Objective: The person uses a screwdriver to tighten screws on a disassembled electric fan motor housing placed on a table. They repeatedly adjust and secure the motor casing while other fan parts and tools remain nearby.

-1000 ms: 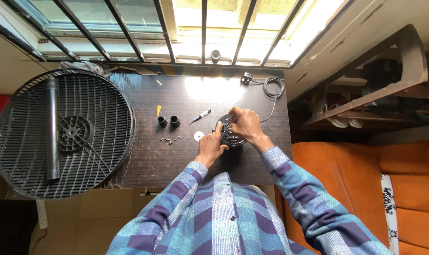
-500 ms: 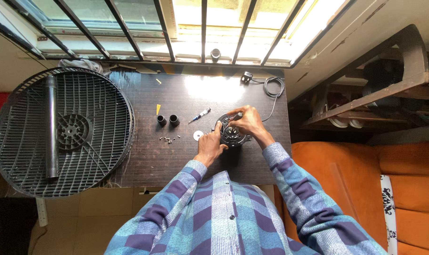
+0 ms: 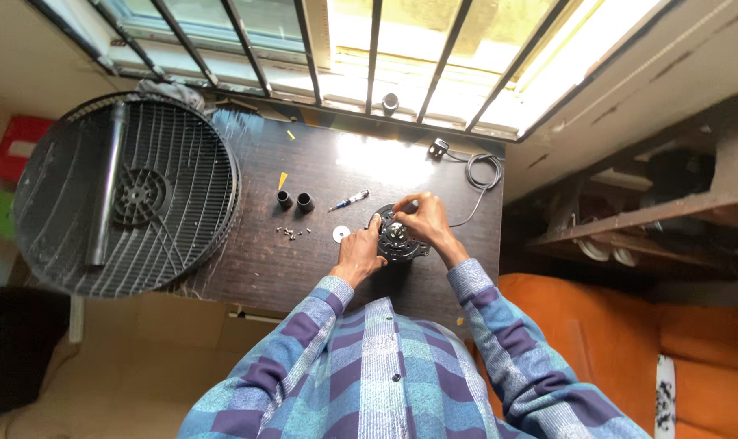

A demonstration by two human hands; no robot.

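Both arms reach forward in plaid sleeves, elbows bent, wrists drawn close together. The left hand (image 3: pixel 359 254) lies knuckles up, fingers curled inward. The right hand (image 3: pixel 422 223) arches just beside it, fingertips pinched downward.

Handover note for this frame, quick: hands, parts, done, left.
Left hand: steadies the near-left edge of the round black fan motor on the dark table.
Right hand: fingers over the motor's top and far edge; grip not clear.
Parts: screwdriver, washer, loose screws and two black caps lie left of the motor. Fan grille sits at the table's left end, cord at the far right.
Done: motor is out of the grille, small parts are off.
Left: motor in hand, parts unfitted.
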